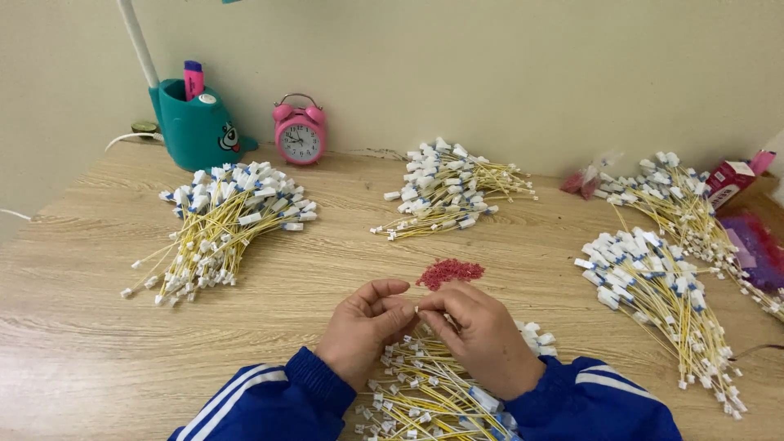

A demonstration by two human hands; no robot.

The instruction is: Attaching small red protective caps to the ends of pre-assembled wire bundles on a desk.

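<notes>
Both my hands meet low at the centre of the wooden table (82, 343), forearms in blue sleeves with white stripes coming in from the bottom edge. My left hand (363, 327) is curled, thumb and forefinger pinched toward the right, other fingers loosely bent. My right hand (482, 335) is palm down, fingers tucked in, thumb and forefinger tips meeting the left ones. Between the tips I pinch a small white plug (417, 309); too small to tell which hand really grips it.

Right under my wrists lies a bundle of yellow wires with white plugs (425, 388), fanning toward me. Just beyond my fingertips sits a little heap of red beads (450, 271), apart from my hands.

More wire bundles lie around: one far left (216, 229), one at the back middle (449, 188), two at the right (661, 286) and (678, 196). Pink alarm clock (300, 131) and teal pen holder (196, 126) stand against the wall.
</notes>
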